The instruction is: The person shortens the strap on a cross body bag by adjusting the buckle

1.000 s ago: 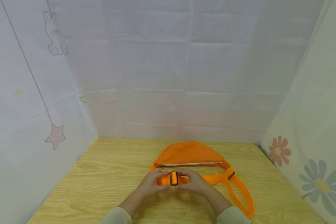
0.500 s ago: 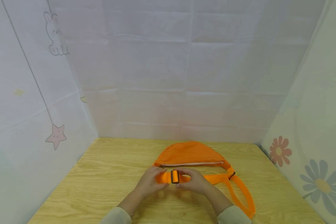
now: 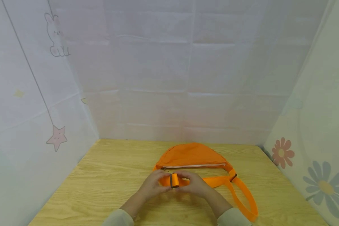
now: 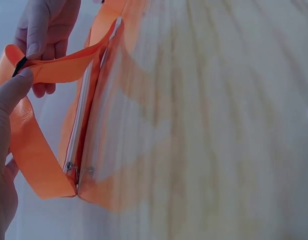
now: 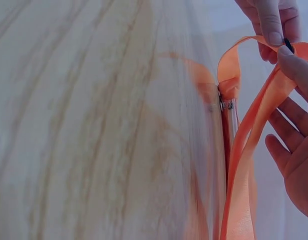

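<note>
An orange waist bag (image 3: 192,155) lies on the table, its zipper edge toward me. In front of it, its orange strap (image 3: 218,180) is raised between my hands, threaded through a black slider buckle (image 3: 171,181). My left hand (image 3: 152,183) pinches the strap at the buckle's left side, thumb below and fingers above. From the other side my right hand (image 3: 195,184) pinches the strap by the buckle. In the left wrist view the thumbs meet close to the dark buckle (image 4: 20,66), where a loop of strap (image 4: 64,70) stands out.
The wooden table (image 3: 101,188) carries the bag and a loose strap loop (image 3: 251,204) trailing at the right. A second dark strap fitting (image 3: 234,177) sits near the bag's right end. Patterned cloth walls (image 3: 308,141) enclose the table at the back and sides.
Both hands rose slightly with the buckle, then came back down. The buckle has turned a little and sits slightly farther left. The bag stays where it was.
</note>
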Available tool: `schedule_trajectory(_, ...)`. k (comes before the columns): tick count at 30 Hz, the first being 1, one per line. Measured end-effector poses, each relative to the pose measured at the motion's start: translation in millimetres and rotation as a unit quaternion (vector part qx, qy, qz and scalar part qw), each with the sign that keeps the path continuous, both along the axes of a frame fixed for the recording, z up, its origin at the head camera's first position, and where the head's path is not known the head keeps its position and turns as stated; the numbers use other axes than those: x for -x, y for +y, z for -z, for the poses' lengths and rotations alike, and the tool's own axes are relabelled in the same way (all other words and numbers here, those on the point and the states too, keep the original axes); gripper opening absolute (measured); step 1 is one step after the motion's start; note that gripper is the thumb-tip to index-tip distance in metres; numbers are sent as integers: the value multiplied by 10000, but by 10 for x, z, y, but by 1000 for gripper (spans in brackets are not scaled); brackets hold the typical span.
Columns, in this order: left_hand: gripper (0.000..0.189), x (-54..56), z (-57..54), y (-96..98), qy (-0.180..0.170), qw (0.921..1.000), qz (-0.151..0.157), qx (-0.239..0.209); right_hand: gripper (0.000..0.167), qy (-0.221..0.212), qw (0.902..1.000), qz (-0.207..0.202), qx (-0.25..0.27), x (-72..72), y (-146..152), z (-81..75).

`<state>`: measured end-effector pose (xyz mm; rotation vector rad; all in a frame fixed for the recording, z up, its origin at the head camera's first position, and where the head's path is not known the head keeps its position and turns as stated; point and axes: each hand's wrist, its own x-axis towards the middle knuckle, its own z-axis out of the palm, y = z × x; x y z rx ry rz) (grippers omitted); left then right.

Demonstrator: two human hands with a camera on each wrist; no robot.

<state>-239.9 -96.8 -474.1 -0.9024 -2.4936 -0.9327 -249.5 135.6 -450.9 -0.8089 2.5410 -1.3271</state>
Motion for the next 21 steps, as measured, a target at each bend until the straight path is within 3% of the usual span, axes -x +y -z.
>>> schedule_trajectory(9, 44, 0, 2, -3, 312, 9995, -17, 102, 54, -36, 9999, 107, -7, 2, -10, 11)
schedule_trajectory(16, 62, 24, 53, 4, 324, 9990, -117, 275, 56, -84, 9998, 187, 26, 5, -13, 3)
schedule_trajectory(21, 71, 35, 88, 23, 362, 9980, -402, 329, 57, -118, 9997, 154, 117, 7, -19, 8)
